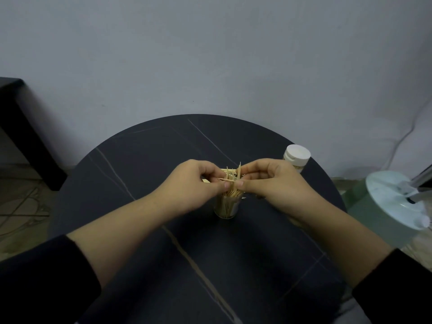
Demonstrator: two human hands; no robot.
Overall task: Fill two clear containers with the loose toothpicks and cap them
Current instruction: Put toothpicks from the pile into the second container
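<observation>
Head view: grip state?

Left hand (196,183) and right hand (268,181) both pinch the toothpicks (231,178), thumbs and fingers curled on the bundle.

Where's the bundle?

Directly over the open container (226,208), lower ends inside. It stands upright mid-table (140,171), partly filled. Capped container (296,157) sits well apart, near the far right edge.
</observation>
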